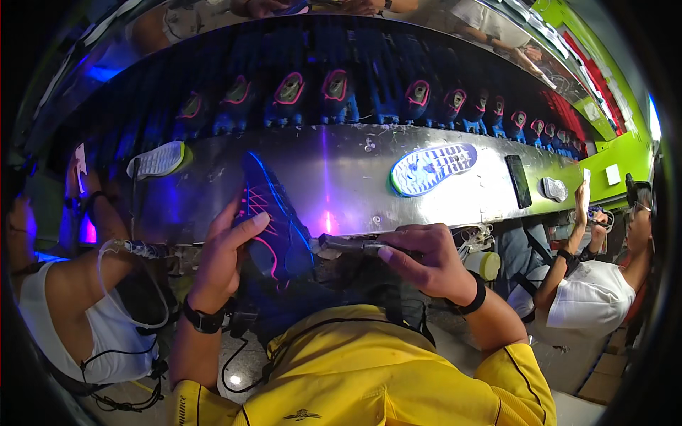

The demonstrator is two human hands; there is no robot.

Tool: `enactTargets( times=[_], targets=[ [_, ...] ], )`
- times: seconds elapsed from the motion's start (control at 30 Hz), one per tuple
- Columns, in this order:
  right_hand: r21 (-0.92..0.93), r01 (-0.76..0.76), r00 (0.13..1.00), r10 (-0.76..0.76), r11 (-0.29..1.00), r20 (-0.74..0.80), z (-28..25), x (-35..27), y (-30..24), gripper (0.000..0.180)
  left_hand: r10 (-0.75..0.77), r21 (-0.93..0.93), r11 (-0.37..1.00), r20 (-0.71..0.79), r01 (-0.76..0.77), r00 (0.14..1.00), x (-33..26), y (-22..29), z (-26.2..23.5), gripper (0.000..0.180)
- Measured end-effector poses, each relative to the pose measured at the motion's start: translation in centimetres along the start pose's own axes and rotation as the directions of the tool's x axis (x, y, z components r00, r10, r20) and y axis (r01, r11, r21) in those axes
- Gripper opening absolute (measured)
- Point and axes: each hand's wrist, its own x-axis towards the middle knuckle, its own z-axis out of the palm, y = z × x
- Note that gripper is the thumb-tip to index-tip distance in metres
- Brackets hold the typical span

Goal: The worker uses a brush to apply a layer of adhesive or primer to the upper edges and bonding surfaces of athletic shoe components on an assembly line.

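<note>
A dark shoe upper [288, 227] with pink lacing and collar trim is gripped in my left hand [226, 255], thumb lying over its side. Along its right edge runs a line glowing blue. My right hand [430, 263] is closed round a brush-like tool [348, 244] with a dark handle; its pale tip meets or almost meets that edge near the heel. On the metal bench [355, 206] ahead lies a white shoe sole [433, 169], to the right of the shoe. Farther left rests another pale sole [160, 159].
Behind the bench, dark shoes [290, 89] with pink collars stand in a long row. A black flat object [518, 182] and a small pale sole [554, 189] lie at the right. People in white work on the left [92, 305] and right [582, 298].
</note>
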Motion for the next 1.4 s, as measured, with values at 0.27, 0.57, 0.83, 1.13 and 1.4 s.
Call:
enactTargets(
  times=[0.27, 0.57, 0.83, 1.13, 1.4],
  targets=[
    [-0.169, 0.108, 0.988, -0.124, 0.98, -0.087, -1.3, 1.7, -1.9, 0.017, -0.115, 0.002, 0.993, -0.048, 0.115, 0.992, 0.5, -0.2, -0.2, 0.036],
    [-0.383, 0.373, 0.899, -0.431, 0.845, -0.075, -2.8, 4.3, -2.2, 0.024, -0.253, -0.046, 0.966, 0.047, 0.256, 0.966, -1.1, 0.1, 0.5, 0.057],
    [-0.406, 0.483, 0.822, -0.562, 0.776, -0.095, -2.9, 5.6, -1.1, 0.028, -0.439, -0.308, 0.834, 0.135, 0.458, 0.889, -1.3, -2.1, -0.7, 0.051],
    [-0.24, 0.453, 0.847, -0.499, 0.859, -0.187, -1.2, 5.7, 1.7, 0.026, -0.516, -0.476, 0.646, 0.305, 0.597, 0.801, -1.8, -2.9, -0.5, 0.037],
    [-0.127, 0.365, 0.899, -0.385, 0.922, -0.21, 0.4, 4.7, 3.4, 0.026, -0.592, -0.601, 0.49, 0.302, 0.631, 0.747, -2.1, -3.1, 0.2, 0.049]
  ],
)
